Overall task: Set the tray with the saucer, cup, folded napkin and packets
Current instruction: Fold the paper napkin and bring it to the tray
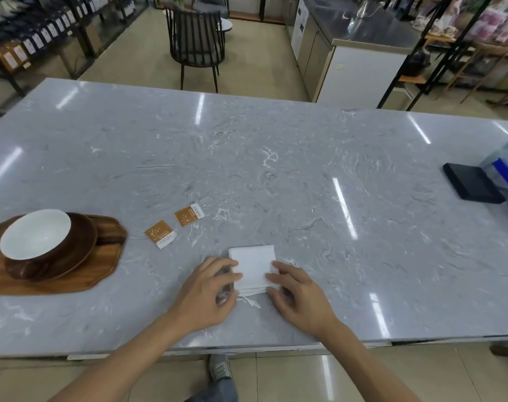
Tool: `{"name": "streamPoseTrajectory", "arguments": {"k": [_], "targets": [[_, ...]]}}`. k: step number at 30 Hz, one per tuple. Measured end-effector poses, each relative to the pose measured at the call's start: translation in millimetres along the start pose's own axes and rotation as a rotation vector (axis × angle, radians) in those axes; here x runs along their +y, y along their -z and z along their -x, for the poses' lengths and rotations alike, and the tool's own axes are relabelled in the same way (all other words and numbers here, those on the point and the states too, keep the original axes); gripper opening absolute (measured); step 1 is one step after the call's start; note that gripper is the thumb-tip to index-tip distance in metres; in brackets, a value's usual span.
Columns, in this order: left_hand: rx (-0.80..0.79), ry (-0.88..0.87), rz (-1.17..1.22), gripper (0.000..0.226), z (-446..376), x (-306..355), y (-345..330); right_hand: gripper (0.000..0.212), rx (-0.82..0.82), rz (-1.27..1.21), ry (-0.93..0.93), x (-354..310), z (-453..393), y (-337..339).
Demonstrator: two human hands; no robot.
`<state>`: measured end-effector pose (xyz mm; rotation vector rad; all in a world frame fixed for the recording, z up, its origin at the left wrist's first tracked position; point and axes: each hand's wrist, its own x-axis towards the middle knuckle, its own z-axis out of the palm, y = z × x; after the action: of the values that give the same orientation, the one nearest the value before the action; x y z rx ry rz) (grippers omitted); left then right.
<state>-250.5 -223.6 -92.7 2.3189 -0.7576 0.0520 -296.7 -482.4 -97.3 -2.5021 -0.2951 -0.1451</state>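
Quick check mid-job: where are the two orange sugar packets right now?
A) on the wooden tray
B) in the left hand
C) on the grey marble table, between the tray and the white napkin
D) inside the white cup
C: both orange packets lie flat on the grey marble table, apart from the wooden tray and beyond the white folded napkin.

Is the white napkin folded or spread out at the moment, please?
Folded: the napkin is a compact square with stacked layers at its near edge.

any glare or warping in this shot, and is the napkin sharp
Head view: ceiling-light streaks glare across the marble table; the wide lens bows its far edge; the napkin is fairly sharp, though the left hand looks slightly smeared at its fingers.
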Motion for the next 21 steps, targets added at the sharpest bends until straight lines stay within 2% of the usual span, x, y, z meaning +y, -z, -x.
{"name": "streamPoseTrajectory", "arguments": {"k": [3, 7, 9, 12, 18, 21], "targets": [[0.06, -0.022, -0.056, 0.017, -14.0, 8.4, -7.2, 0.025, 0.026, 0.032, -0.028, -3.9, -14.5, 2.4], [0.111, -0.019, -0.203, 0.024, -42.3, 26.3, -21.5, 0.033, 0.057, 0.11, -0.05, -11.3, -51.2, -3.8], [0.019, 0.054, -0.322, 0.04, -48.0, 27.6, -27.5, 0.044, -0.005, 0.182, -0.027, -8.5, -61.5, -12.9], [-0.221, 0.173, -0.443, 0.062, -35.6, 11.1, -33.0, 0.055, -0.135, 0.298, -0.035, 5.8, -56.2, -27.6], [-0.373, 0.202, -0.422, 0.067, -31.8, 3.8, -25.9, 0.06, -0.162, 0.338, -0.042, 12.4, -53.9, -31.9], [-0.455, 0.209, -0.367, 0.07, -36.7, 4.0, -17.6, 0.069, -0.271, 0.164, -0.054, 14.9, -61.0, -17.9]]}}
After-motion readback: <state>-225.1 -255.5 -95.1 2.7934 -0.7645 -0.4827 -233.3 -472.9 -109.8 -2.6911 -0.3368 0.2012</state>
